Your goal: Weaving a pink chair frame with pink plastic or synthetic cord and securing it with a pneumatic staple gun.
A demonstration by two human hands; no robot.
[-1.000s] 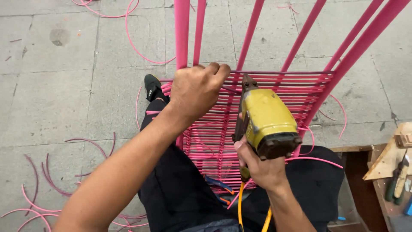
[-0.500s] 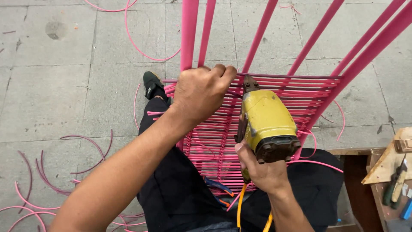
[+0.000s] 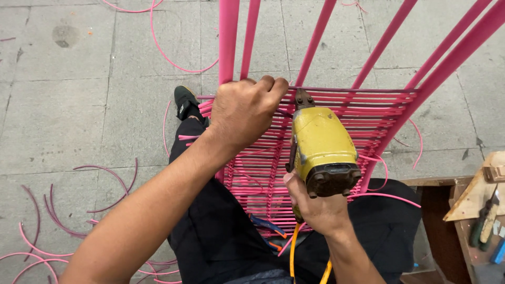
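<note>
Left hand point(image 3: 246, 113) clenched over the top edge of the pink woven panel point(image 3: 336, 137), fingers curled around the uppermost cords beside a pink upright rod point(image 3: 228, 39); knuckles face the camera. Right hand point(image 3: 315, 208) closed around the grip of a yellow power stapler point(image 3: 322, 152), body upright, dark nose touching the top rows of the weave just right of the left hand. Stapler's rear cap is dark and scuffed. An orange hose point(image 3: 292, 257) drops from below the grip, past the right wrist and out of the bottom of the frame. The panel is made of horizontal pink cords strung between slanted pink rods that fan upward out of view; it stands across the person's lap, against black trousers point(image 3: 221, 236). Loose cord ends stick out at the panel's left and right edges. A black shoe point(image 3: 185, 102) shows just left of the panel on the grey paved floor point(image 3: 79, 105). Pink cord offcuts point(image 3: 52, 221) lie scattered on the floor at lower left, and more at the top left. At far right, a wooden bench point(image 3: 473, 197) with a green-handled tool point(image 3: 483, 223) lying on it.
</note>
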